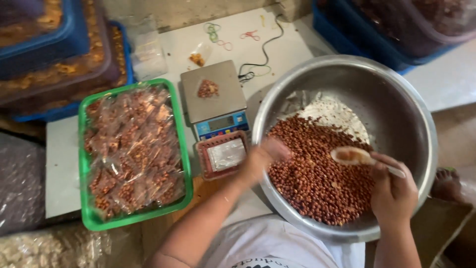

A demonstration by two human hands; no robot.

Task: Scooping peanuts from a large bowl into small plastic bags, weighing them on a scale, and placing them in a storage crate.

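Steel is the material of the big round bowl (396, 104), which stands at the right side of the white counter (277, 44) and holds a heap of red-brown peanuts (312, 173) in its lower left part. From the head view, the right hand (394, 191) is over the near right part of the bowl, closed around the handle of a pale spoon (354, 156); the spoon's scoop points left and lies just above the peanuts. The left hand (263, 159) is at the left rim of the bowl, touching the edge of the heap; it is blurred, so I cannot tell if it is open or closed. Just beside this hand, to the left, a small red tray (221, 156) lies in front of a digital scale (214, 97) with a few nuts on its plate. Farther left, a green tray (87, 218) is full of clear bags of peanuts.
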